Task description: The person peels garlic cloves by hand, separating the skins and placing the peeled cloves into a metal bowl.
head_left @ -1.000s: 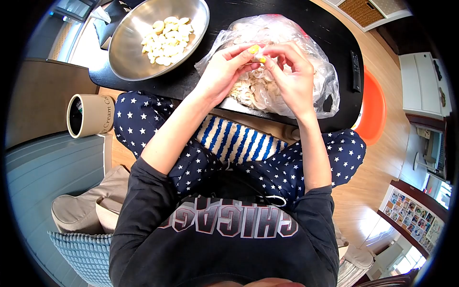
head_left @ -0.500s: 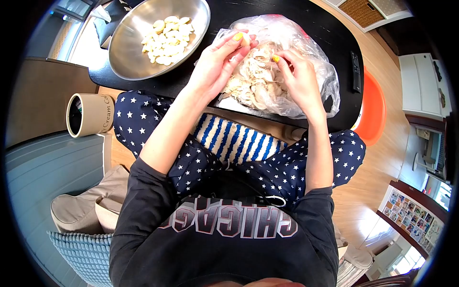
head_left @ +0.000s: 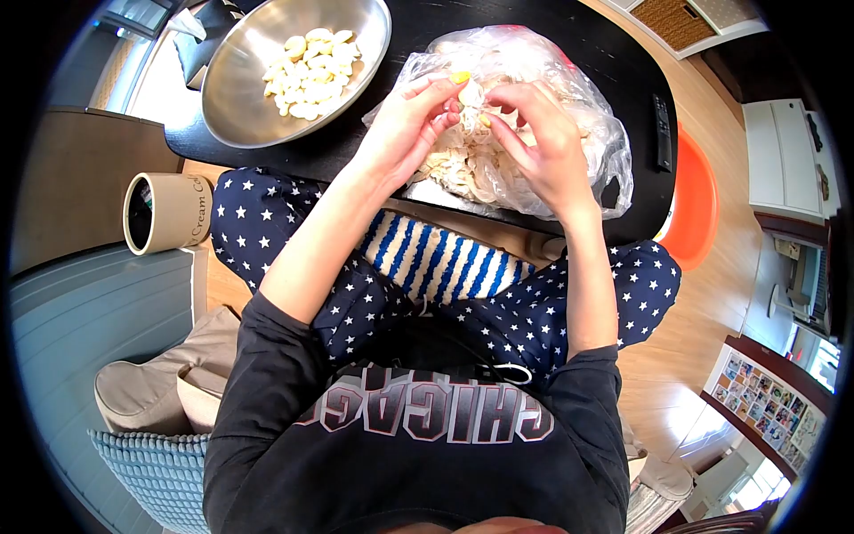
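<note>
A whitish garlic clove [head_left: 472, 94] is pinched between the thumb and fingers of my left hand [head_left: 405, 129], above an open clear plastic bag [head_left: 598, 147]. My right hand [head_left: 544, 142] meets it from the other side, thumb and forefinger closed at the clove's edge, where papery skin shows. Loose garlic skins [head_left: 458, 169] fill the bag under both hands. To the left, a wide steel bowl [head_left: 233, 93] holds a heap of peeled garlic cloves [head_left: 311, 76]. The fingertips partly cover the clove in my hands.
The black table [head_left: 409, 27] carries the bowl, the bag and a remote control [head_left: 661, 133] near its right edge. A beige bin [head_left: 182, 214] stands at left, and an orange round object [head_left: 694, 205] is beyond the table at right. A striped cushion [head_left: 445, 258] lies between my knees.
My right hand has moved left and up from the skins to the clove in my left hand. The left hand has turned slightly, holding the clove more upright.
</note>
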Demonstrator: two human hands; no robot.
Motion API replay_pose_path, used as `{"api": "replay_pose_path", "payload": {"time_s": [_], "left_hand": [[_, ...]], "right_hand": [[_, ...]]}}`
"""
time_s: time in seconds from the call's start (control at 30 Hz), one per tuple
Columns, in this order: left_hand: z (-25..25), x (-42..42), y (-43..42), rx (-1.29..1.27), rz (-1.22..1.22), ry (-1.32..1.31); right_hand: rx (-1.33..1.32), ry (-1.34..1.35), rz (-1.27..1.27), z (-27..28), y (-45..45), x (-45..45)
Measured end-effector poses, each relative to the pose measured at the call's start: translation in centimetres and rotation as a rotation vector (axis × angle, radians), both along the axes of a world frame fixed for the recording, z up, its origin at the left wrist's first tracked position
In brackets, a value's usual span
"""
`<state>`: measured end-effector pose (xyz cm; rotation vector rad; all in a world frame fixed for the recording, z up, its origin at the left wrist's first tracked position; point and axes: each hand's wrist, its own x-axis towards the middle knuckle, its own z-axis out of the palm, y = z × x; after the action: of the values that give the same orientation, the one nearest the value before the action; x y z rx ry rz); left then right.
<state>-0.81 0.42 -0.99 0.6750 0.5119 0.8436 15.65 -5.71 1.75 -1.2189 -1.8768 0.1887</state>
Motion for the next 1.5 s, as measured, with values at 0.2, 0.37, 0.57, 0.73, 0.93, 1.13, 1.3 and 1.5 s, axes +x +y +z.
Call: {"api": "replay_pose_path", "payload": {"time_s": [0.2,0.37,0.57,0.73,0.93,1.13,1.3,1.5], "left_hand": [[0.8,0.5,-0.8,-0.126,-0.058,-0.029],[1.1,0.5,-0.9,-0.11,-0.105,-0.019],[1.3,0.4,-1.0,-0.096,-0.131,-0.02],[1.5,0.3,-1.2,-0.119,-0.125,-0.015],[0.8,-0.1,-0.7,-0.094,-0.174,-0.037],[0.5,0.1,-0.7,-0.094,-0.167,-0.012],[1.0,0.2,-0.8,-0.079,-0.166,-0.018],[1.4,0.1,-0.5,0.014,-0.146,0.056]], "right_hand": [[0.235,-0.065,0.07,-0.1,0.0,-0.6],[0.276,-0.071,0.093,-0.1,-0.1,-0.5],[0.323,-0.069,0.091,-0.5,-0.1,-0.5],[0.341,-0.08,0.083,-0.6,-0.1,-0.6],[0.318,-0.069,0.097,-0.4,-0.1,-0.6],[0.273,-0.05,0.113,0.0,-0.2,-0.6],[0.229,-0.006,0.086,0.0,-0.1,-0.8],[0.18,0.022,0.073,-0.7,0.2,-0.8]]}}
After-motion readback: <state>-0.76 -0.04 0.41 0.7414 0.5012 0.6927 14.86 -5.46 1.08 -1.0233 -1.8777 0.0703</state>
